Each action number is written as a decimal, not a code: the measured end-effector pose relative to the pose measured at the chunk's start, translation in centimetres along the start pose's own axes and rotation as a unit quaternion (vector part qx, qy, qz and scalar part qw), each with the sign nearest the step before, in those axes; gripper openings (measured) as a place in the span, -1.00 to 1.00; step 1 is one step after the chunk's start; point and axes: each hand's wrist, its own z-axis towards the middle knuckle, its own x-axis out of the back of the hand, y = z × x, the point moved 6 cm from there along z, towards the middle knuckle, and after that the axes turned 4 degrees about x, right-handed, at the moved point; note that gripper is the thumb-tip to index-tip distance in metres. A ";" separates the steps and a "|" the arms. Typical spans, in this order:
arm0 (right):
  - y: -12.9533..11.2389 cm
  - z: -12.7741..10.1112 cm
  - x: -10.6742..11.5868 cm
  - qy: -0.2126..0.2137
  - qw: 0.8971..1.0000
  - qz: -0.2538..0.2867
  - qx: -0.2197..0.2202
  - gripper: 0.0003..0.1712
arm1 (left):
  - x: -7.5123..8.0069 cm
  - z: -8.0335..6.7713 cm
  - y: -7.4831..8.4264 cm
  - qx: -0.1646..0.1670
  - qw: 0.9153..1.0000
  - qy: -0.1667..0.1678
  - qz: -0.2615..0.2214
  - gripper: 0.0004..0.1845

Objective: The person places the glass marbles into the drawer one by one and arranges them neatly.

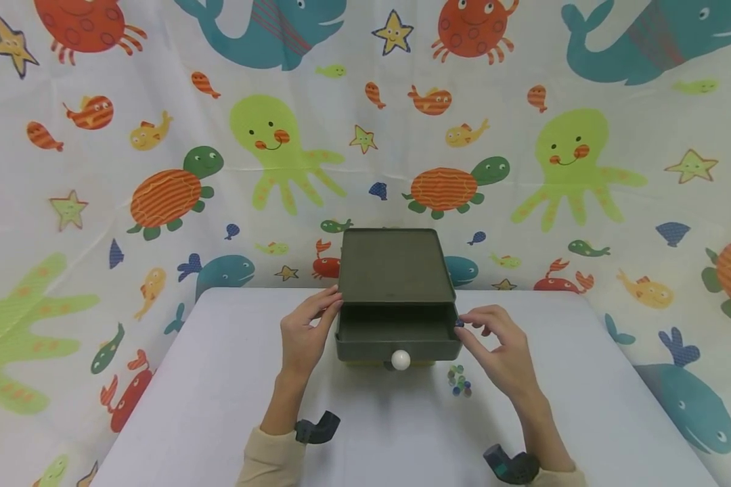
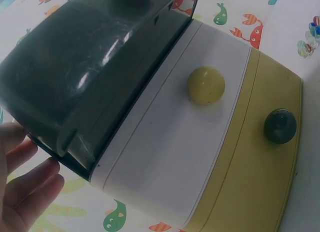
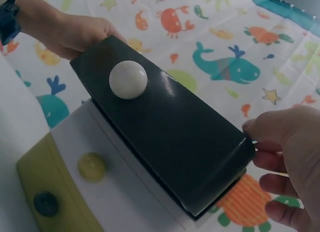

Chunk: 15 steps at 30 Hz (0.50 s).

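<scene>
A small chest [image 1: 396, 264] stands on the table, its dark green top drawer [image 1: 365, 350] pulled out. That drawer has a white round knob [image 1: 401, 360], and its inside looks bare. My left hand [image 1: 301, 338] touches the left side of the chest by the open drawer, fingers fairly straight. At the drawer's right wall, my right hand [image 1: 502, 348] pinches a small dark blue marble [image 1: 459, 323] between thumb and fingertips. In the right wrist view the fingers mostly hide this marble. Several glass marbles [image 1: 459, 381] lie on the table, right of the chest's front.
Below the green drawer are a white drawer [image 2: 165, 137] with a yellow knob [image 2: 206, 85] and a yellow drawer [image 2: 240, 162] with a dark green knob [image 2: 280, 126]. A curtain [image 1: 353, 203] printed with sea animals hangs behind the white table [image 1: 219, 406].
</scene>
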 end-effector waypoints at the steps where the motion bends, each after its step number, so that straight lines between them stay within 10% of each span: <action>1: 0.0 0.1 -0.1 0.000 1.000 -0.001 0.000 -0.62 | 0.0 0.0 0.0 -0.002 1.000 0.000 0.001 -0.77; 15: 0.0 0.5 -1.2 -0.027 0.999 -0.016 0.005 -0.64 | 0.1 0.0 0.1 -0.010 1.000 0.002 0.009 -0.78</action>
